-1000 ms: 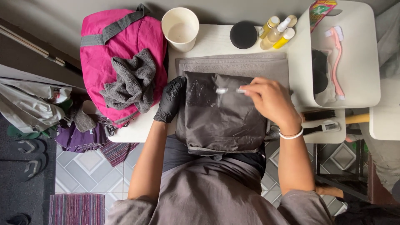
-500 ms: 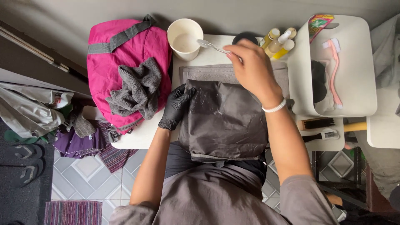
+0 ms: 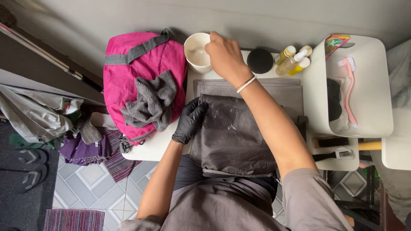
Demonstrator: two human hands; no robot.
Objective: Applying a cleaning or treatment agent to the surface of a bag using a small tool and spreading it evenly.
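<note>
A dark grey fabric bag point(image 3: 235, 141) lies flat on a grey towel point(image 3: 284, 87) on the small white table, with pale foamy streaks near its top. My left hand point(image 3: 188, 122), in a black glove, presses down on the bag's left edge with bent fingers. My right hand point(image 3: 224, 55), a thin white band at its wrist, reaches over the white cup point(image 3: 192, 57) at the back of the table. Its fingers are closed on a small brush whose tip goes down into the cup, mostly hidden by the hand.
A pink duffel bag point(image 3: 128, 72) with a crumpled grey cloth point(image 3: 150, 105) on it sits to the left. A black round lid point(image 3: 260, 60) and small yellow bottles point(image 3: 293, 60) stand behind the towel. A white tray point(image 3: 372, 119) on the right holds a pink toothbrush point(image 3: 349, 90).
My right hand has lifted the small brush off the bag's top and carried it back and left to the white cup. My gloved left hand stays on the bag's left edge.
</note>
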